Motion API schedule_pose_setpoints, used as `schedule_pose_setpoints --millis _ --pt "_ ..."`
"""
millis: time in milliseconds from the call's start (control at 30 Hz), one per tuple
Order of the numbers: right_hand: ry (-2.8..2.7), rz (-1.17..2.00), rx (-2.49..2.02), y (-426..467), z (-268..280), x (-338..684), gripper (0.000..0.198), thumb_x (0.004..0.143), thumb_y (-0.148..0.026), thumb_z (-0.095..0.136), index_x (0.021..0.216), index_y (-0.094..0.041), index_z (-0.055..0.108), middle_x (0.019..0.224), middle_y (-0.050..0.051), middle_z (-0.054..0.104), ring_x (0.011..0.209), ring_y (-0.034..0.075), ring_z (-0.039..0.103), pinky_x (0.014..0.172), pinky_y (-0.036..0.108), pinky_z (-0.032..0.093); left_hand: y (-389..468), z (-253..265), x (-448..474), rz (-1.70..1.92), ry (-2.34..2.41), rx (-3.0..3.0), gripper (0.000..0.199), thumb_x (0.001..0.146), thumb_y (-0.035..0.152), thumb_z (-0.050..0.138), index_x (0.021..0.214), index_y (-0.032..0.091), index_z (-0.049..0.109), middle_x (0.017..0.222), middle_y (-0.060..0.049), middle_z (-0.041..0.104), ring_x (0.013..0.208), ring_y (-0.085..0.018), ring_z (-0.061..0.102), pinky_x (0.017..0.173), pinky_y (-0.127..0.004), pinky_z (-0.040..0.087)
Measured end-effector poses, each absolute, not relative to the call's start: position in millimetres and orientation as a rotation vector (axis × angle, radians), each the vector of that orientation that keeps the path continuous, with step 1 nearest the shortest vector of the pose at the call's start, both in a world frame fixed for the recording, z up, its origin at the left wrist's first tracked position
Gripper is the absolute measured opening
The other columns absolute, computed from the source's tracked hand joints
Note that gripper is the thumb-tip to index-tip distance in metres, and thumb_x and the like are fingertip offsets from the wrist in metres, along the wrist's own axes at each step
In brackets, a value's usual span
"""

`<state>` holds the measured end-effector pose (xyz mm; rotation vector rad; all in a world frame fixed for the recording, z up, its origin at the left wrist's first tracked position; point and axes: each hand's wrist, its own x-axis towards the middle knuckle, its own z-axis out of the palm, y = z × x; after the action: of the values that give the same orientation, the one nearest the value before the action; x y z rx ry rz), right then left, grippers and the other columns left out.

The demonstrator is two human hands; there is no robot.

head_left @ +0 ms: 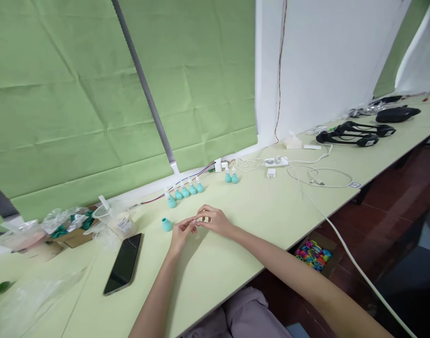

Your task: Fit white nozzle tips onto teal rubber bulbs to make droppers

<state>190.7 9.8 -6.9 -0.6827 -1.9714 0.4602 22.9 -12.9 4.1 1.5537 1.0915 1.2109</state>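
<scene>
My left hand (pixel 182 233) and my right hand (pixel 215 220) meet above the table, fingertips pinched together. A small whitish thing seems to be between them, too small to make out. Just left of my left hand stands a teal rubber bulb (pixel 167 225) with an open neck and no tip. Behind my hands is a row of several teal bulbs with clear tips (pixel 185 192). Two more tipped teal bulbs (pixel 231 178) stand together farther back to the right.
A black phone (pixel 123 264) lies left of my hands, near plastic cups (pixel 121 222) and an open cardboard box (pixel 75 238). A power strip (pixel 276 162), white cables and black headsets (pixel 348 136) lie to the right. A box of colourful pieces (pixel 314 256) sits below the table edge.
</scene>
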Motion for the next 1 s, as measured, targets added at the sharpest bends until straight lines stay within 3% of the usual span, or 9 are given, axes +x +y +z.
schedule_pose_setpoints --millis 200,367,467,600,733,833,1000 --pt "-1.833 0.463 -0.750 10 -1 192 0.032 0.076 -0.035 0.061 0.106 -0.027 0.061 0.111 0.005 0.052 0.086 0.013 0.056 0.060 0.021 0.047 -11 0 28 1.304 1.083 1.534 0.045 0.069 0.043 0.063 0.103 0.014 0.060 0.076 -0.004 0.064 0.063 -0.012 0.055 0.066 -0.028 0.045" --pt "-1.742 1.014 -0.837 23 -10 192 0.031 0.080 -0.042 0.052 0.100 -0.020 0.062 0.087 0.004 0.060 0.065 0.009 0.056 0.043 0.016 0.042 -16 -11 34 1.418 1.259 1.780 0.050 0.074 0.037 0.059 0.119 0.023 0.044 0.091 -0.004 0.061 0.082 -0.016 0.058 0.075 -0.031 0.045" --pt "-1.695 1.314 -0.786 29 -18 190 0.034 0.073 -0.043 0.060 0.094 -0.016 0.063 0.074 0.002 0.062 0.056 0.008 0.054 0.040 0.015 0.040 -22 -13 37 1.316 1.404 2.116 0.044 0.079 0.030 0.054 0.121 0.024 0.043 0.096 -0.006 0.061 0.087 -0.019 0.056 0.080 -0.034 0.042" --pt "-1.558 1.392 -0.751 32 -18 190 0.034 0.064 -0.039 0.068 0.087 -0.014 0.064 0.073 0.002 0.062 0.057 0.008 0.055 0.042 0.016 0.042 -26 -9 37 1.285 1.549 2.355 0.048 0.078 0.030 0.056 0.123 0.021 0.042 0.105 -0.010 0.058 0.097 -0.023 0.052 0.087 -0.038 0.037" --pt "-1.366 1.380 -0.820 32 -11 196 0.030 0.069 -0.039 0.064 0.088 -0.016 0.064 0.078 0.003 0.061 0.059 0.008 0.054 0.044 0.016 0.044 -13 -5 11 1.676 1.909 2.142 0.057 0.076 0.038 0.057 0.126 0.018 0.038 0.123 -0.014 0.045 0.117 -0.027 0.038 0.098 -0.045 0.027" --pt "-1.319 1.414 -0.819 32 -9 199 0.029 0.072 -0.040 0.061 0.090 -0.017 0.063 0.083 0.004 0.060 0.061 0.007 0.054 0.046 0.017 0.045 4 -12 -25 1.851 2.065 1.763 0.061 0.071 0.042 0.060 0.123 0.016 0.040 0.121 -0.015 0.045 0.117 -0.027 0.038 0.100 -0.045 0.024" --pt "-1.354 1.487 -0.788 31 -12 198 0.032 0.071 -0.042 0.062 0.089 -0.016 0.065 0.082 0.004 0.060 0.061 0.007 0.054 0.053 0.019 0.047 19 -20 -53 1.522 1.687 1.528 0.041 0.067 0.046 0.060 0.093 0.014 0.060 0.097 -0.010 0.060 0.097 -0.024 0.053 0.086 -0.036 0.038"
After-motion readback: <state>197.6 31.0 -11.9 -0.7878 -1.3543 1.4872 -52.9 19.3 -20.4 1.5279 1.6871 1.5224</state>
